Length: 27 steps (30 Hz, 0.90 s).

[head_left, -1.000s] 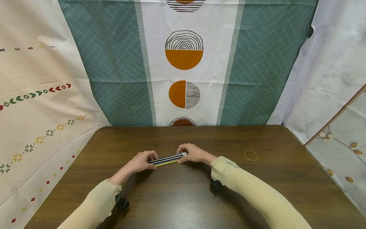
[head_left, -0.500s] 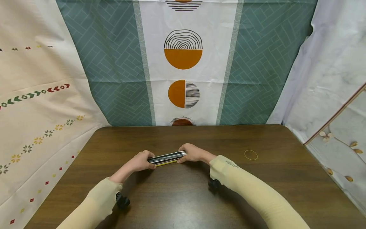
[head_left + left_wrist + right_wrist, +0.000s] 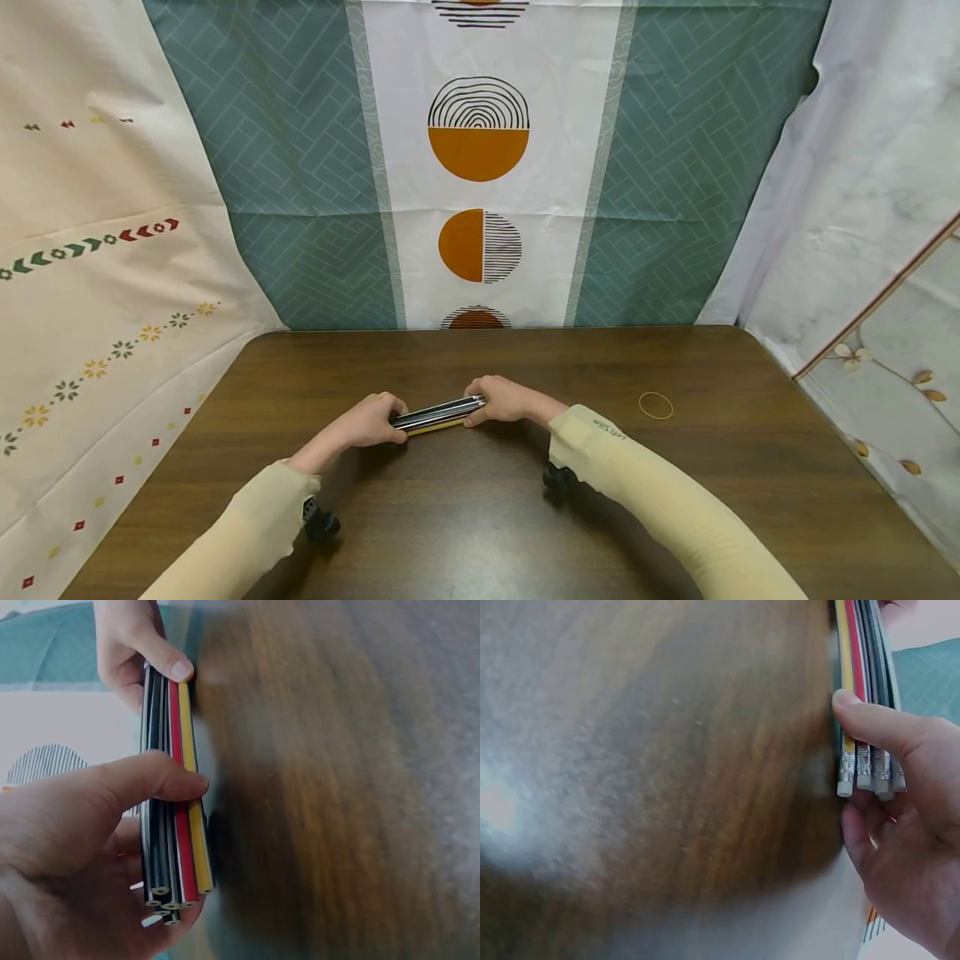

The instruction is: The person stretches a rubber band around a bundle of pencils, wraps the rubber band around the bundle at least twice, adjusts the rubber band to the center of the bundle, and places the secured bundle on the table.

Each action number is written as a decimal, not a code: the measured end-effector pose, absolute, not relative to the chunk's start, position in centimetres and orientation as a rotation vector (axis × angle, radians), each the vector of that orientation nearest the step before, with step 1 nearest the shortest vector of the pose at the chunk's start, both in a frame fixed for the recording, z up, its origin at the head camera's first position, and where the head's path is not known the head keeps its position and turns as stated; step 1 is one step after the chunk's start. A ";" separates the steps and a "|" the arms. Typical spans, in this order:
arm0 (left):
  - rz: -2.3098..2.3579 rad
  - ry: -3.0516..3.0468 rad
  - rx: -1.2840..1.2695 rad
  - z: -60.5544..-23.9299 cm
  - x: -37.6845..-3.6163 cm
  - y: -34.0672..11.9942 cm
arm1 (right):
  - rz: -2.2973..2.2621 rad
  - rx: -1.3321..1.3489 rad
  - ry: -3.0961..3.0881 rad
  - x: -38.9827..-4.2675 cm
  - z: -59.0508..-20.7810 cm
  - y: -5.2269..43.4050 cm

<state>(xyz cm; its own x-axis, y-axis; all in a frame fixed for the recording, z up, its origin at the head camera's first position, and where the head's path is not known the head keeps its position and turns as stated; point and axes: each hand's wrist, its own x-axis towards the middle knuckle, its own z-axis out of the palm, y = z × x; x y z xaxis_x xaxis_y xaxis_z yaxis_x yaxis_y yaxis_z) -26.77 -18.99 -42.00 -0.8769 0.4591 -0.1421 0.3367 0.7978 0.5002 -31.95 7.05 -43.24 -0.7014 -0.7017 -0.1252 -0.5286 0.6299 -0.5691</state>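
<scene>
Both hands hold a bundle of pencils [image 3: 438, 414] level over the middle of the table. In the left wrist view the pencils [image 3: 166, 847] are dark striped, with one red and one yellow along the edge. My left hand [image 3: 371, 422] grips the unsharpened end, thumb across the top and fingers beneath. At the other end my right hand [image 3: 501, 400] pinches the bundle. Its thumb lies over the yellow and red pencils in the right wrist view, where metal ferrules and white erasers [image 3: 864, 780] stick out beside the palm.
A thin yellow rubber band [image 3: 656, 406] lies on the brown wooden table [image 3: 480, 517], to the right of the right hand. Patterned cloths [image 3: 480, 192] hang behind the table and along both sides.
The pencils have been drawn closer together into a tighter bundle, and the left fingers have closed further round their end. Both hands stay in nearly the same place.
</scene>
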 end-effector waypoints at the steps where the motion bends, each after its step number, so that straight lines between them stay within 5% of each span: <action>1: 0.687 2.723 0.619 -41.9 -26.8 -18.9 | -0.712 -0.987 2.514 -32.0 -43.1 7.1; 27: 0.824 2.407 0.737 -41.5 -26.9 -19.3 | -1.050 -0.916 2.194 -31.9 -42.7 7.9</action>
